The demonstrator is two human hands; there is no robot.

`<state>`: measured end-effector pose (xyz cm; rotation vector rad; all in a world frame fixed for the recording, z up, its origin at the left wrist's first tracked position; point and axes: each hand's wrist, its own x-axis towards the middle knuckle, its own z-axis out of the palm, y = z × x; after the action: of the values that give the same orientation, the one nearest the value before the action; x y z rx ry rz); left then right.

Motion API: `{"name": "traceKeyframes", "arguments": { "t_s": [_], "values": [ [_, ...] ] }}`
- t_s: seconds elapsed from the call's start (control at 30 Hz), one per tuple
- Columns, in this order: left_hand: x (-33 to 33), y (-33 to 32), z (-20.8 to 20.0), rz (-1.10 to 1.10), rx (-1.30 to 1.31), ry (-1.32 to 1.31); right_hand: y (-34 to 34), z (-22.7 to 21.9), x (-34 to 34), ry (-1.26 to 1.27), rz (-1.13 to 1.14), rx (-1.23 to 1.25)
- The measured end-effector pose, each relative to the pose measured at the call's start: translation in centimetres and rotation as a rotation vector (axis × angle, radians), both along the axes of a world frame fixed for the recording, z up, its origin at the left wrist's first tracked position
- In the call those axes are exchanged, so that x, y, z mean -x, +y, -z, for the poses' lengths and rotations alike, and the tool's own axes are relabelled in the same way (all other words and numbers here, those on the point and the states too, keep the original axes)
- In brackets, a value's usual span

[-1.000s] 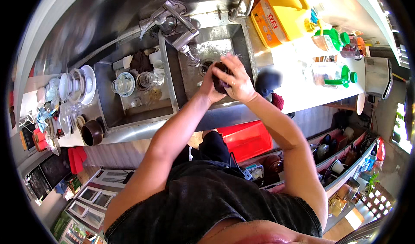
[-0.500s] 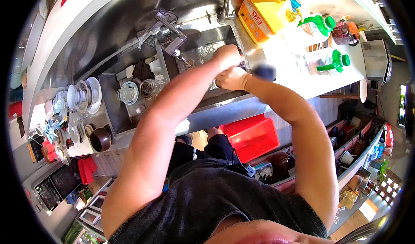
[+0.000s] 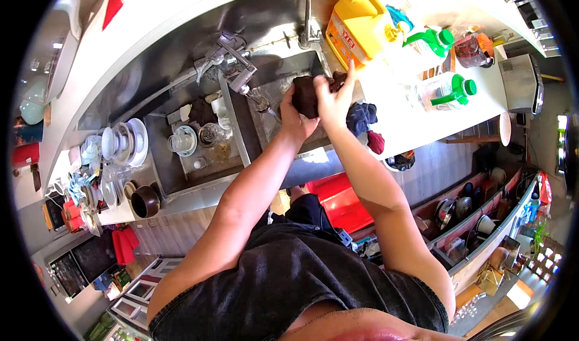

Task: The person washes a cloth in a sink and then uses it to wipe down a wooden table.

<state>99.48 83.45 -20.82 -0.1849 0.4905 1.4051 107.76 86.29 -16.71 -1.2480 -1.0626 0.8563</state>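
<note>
A bunched dark brown cloth point(image 3: 306, 97) is held up over the right sink basin point(image 3: 263, 137). My left hand point(image 3: 292, 115) is closed around its left side, with the fingers partly hidden. My right hand point(image 3: 335, 104) grips the right part of the bundle between a raised thumb and fingers, one finger stretched upward. The tap point(image 3: 240, 78) runs, and its stream falls into the basin left of my hands. Beside my right wrist, a dark blue cloth point(image 3: 362, 116) lies on the counter edge, and a dark red cloth point(image 3: 375, 142) hangs below it.
Glasses and a bowl point(image 3: 182, 140) stand in the left basin. White plates point(image 3: 137, 142) and a brown pot point(image 3: 145, 201) are further left. A yellow jug point(image 3: 356, 30) and clear bottles with green caps point(image 3: 461, 87) occupy the right counter. Below sits a red bin point(image 3: 341, 203).
My hands were pressed together low at the basin's right side. They have risen and turned apart, bringing the brown cloth into sight. The blue and red cloths now show more clearly.
</note>
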Motion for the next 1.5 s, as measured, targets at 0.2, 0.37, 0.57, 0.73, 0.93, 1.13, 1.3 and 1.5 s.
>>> {"name": "traceKeyframes", "arguments": {
  "t_s": [0.2,0.37,0.57,0.73,0.93,1.13,1.3,1.5],
  "values": [
    [3.8,0.7,-6.8,0.516,-0.353,-0.045,-1.6,-3.3,-4.2,-0.769,-0.428,-0.884],
    [5.1,2.6,-7.5,0.918,-0.403,0.901,-2.5,-5.8,-4.9,-0.950,-0.795,-1.248],
    [-0.5,6.9,-5.2,1.466,-0.287,1.720,-2.8,0.1,-4.2,-1.242,-0.958,-1.297],
    [-2.0,5.5,-3.4,1.621,-0.193,1.986,-4.5,5.1,-1.2,-1.490,-1.199,-0.736],
    [-3.0,4.4,-4.2,1.517,-0.077,2.198,-3.8,7.7,-0.2,-1.104,-1.329,-0.084],
    [-2.4,5.0,-4.4,1.315,-0.148,2.114,-2.2,5.6,-0.5,-1.043,-1.336,-0.123],
    [1.9,8.1,-1.7,0.056,0.168,2.022,-0.2,-0.1,-5.7,-1.284,-0.910,-0.510],
    [2.3,9.5,-3.8,0.059,0.450,1.609,-2.7,-4.3,-12.8,-0.963,-0.420,-0.273]
  ]
}}
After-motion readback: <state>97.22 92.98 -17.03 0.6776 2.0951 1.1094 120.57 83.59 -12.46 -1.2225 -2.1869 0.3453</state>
